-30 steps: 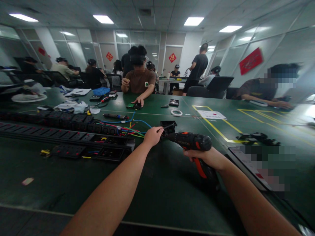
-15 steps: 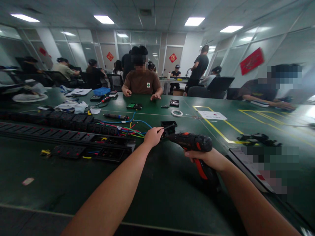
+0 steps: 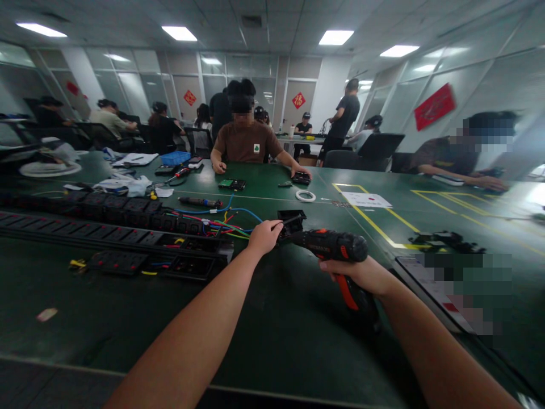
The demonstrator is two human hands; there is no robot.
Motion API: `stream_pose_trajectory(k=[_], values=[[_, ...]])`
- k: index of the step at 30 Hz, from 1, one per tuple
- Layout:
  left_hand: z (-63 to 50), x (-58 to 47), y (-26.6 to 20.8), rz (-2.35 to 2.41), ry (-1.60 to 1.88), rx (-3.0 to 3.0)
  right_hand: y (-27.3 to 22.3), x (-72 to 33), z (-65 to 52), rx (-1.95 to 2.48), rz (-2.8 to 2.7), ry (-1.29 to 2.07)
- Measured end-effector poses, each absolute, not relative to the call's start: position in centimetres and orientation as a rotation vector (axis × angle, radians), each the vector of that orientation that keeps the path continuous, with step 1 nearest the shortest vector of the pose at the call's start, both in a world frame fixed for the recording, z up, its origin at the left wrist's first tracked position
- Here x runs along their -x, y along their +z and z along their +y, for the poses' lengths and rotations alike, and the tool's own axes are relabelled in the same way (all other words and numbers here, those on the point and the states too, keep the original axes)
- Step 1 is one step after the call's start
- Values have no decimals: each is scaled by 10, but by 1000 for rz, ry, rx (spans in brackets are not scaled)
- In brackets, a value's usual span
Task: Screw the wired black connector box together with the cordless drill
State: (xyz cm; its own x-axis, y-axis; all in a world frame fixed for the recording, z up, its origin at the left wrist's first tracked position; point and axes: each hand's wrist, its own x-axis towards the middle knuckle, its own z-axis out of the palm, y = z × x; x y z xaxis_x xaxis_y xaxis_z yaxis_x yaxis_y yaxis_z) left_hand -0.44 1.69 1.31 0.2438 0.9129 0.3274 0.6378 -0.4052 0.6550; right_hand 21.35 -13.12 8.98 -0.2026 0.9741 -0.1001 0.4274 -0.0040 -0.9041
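Apparently a screw is being driven or loosened: nearest the viewer, two bare forearms reach over a green table [image 3: 276, 341] and meet at a small job. The right hand [image 3: 361, 272] is wrapped around the grip of a black and orange drill [image 3: 327, 244], which points left. The left hand [image 3: 264, 234] is nearly closed, thumb and fingers pinching the near left edge of a small black box [image 3: 291, 213], which sits at the drill's tip, just ahead of both hands. Whether the bit touches a screw is too dark to tell. The next move seems to call for keeping the box steady and the drill in line with it. Beside the left hand, coloured wires [image 3: 232, 228] run leftward to long black power strips [image 3: 85, 227]. Beyond the box lies a white ring [image 3: 305, 200], and at the far edge a co-worker in a brown shirt [image 3: 247, 142] reaches toward a black part [image 3: 301, 178]
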Motion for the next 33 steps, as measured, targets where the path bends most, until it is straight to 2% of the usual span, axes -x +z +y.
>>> stream_pose_trajectory(k=[33], values=[[17,4,14,1415,973,-2132,91,-211,-132,1465,-1737,1120]])
